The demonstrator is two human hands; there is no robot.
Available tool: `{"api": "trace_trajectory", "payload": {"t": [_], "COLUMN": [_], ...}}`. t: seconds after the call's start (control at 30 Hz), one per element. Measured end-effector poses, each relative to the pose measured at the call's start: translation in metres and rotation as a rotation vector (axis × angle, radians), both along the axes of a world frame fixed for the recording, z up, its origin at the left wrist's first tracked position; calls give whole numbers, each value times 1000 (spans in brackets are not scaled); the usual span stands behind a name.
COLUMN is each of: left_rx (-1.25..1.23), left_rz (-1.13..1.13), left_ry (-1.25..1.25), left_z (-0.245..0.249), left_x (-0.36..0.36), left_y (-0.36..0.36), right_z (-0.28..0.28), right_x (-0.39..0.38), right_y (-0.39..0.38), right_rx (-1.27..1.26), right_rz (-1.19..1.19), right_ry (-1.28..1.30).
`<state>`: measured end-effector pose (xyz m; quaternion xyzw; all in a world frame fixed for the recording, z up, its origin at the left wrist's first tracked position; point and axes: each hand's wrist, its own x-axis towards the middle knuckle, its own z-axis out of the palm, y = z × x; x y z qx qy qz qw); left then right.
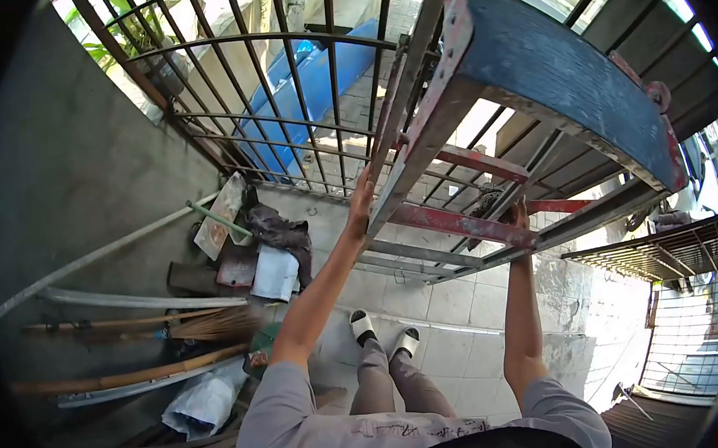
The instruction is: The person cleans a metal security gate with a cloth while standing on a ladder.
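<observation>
Tiled floor (472, 353) beside a barred metal fence (254, 36), a stepladder (568, 59) held up in two hands

Grey wall (63, 161) fills the left side of the head view, and the fence crosses the top, with a large blue object (352, 66) visible through its bars at upper centre. Pale tiles cover the floor through the middle of the frame.

The stepladder takes up the upper right. It is tilted, its worn blue top step (565, 68) nearest the camera, with grey metal rails and red crosspieces (459, 224) below. The hands are apart on it. The left hand (362, 200), near the centre, lies along a rail, fingers pointing up the frame; how firmly they close cannot be told. The right hand (521, 223), to the right of centre, is at the end of a red crosspiece by the other rail, its grip partly hidden by the metal.

At centre left, a dark crumpled item (280, 229), a stained board (221, 221) and a white item (276, 271) lie together near the wall. Pale poles (139, 300), a broom (216, 324) and a bamboo pole (137, 377) stretch across the left, above a crumpled white sack (203, 405) at lower left. Two pale slippers (405, 344) are on the wearer's feet at lower centre. Wire mesh (687, 338) stands at lower right, below a slatted metal rack (660, 244).
</observation>
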<state>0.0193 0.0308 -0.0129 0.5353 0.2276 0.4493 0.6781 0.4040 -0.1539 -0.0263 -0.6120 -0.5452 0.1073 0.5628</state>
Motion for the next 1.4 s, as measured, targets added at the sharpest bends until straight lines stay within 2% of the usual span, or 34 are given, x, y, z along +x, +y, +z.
{"api": "trace_trajectory", "payload": {"t": [0.03,0.07,0.1,0.17,0.23,0.27,0.33,0.37,0.4,0.47,0.5,0.53,0.6,0.67,0.73,0.77,0.83,0.87,0.9,0.93,0.97,1.0,1.07,1.13,1.2,1.23,1.27,1.3,1.33,1.37,1.4], "left_rx": [-79,-174,-164,-211,-202,-199,-192,-215,-227,-322,-362,-403,-435,-474,-514,-482,-405,-565,-397,-374,-438,-445,-377,-82,-105,-141,-94,-234,-337,-530,-664], "left_rz": [6,11,-4,16,-56,-81,-131,-104,-95,-32,-8,15,3,-14,32,34,35,103,31,96,133,142,-93,314,362,325,189,39,-266,-614,-822], "left_ry": [5,20,18,38,8,13,25,1,-5,29,52,73,116,162,297,253,157,131,128,95,28,91,106,268,436,514,577,589,938,1161,1356], "left_z": [0,-2,-7,-14,-34,-42,-48,-46,-46,-36,-30,-22,-9,-15,-23,-18,-8,9,17,32,46,48,15,42,34,11,-34,-58,-70,-45,-20], "left_x": [9,16,17,17,15,16,18,21,20,20,20,20,17,15,17,16,18,26,17,20,22,17,-14,-15,-48,-67,-99,-118,-147,-156,-158], "left_y": [8,10,6,24,34,38,43,46,45,45,44,44,39,44,50,49,50,49,42,35,28,23,39,-14,-69,-102,-142,-200,-255,-305,-347], "right_z": [-3,0,-3,-31,-25,-19,-15,-12,-12,8,4,10,25,17,16,10,1,9,-8,12,46,57,75,78,64,60,53,39,30,25,17], "right_x": [11,23,27,27,13,15,15,18,15,-4,-6,-8,-13,-11,-9,-11,-6,-7,9,3,-14,-23,-31,-33,-42,-50,-68,-83,-101,-123,-142], "right_y": [5,6,5,31,24,24,34,41,41,35,40,38,39,39,34,41,40,43,46,42,38,25,-6,-59,-122,-152,-193,-232,-272,-312,-351], "right_rx": [52,-26,-114,-101,-59,-54,-93,-159,-150,-80,-12,-7,-112,-69,-144,-22,-21,8,46,48,95,136,172,173,23,-128,-289,-409,-530,-692,-840], "right_rz": [-43,-6,39,55,-59,-63,51,46,45,241,236,230,329,279,238,159,63,-85,-237,-474,-575,-702,-909,-830,-945,-931,-911,-836,-753,-662,-548], "right_ry": [-259,-106,64,173,-94,-97,557,740,748,907,751,755,1033,1018,823,851,739,814,862,471,537,417,216,295,151,165,183,92,14,61,85]}}
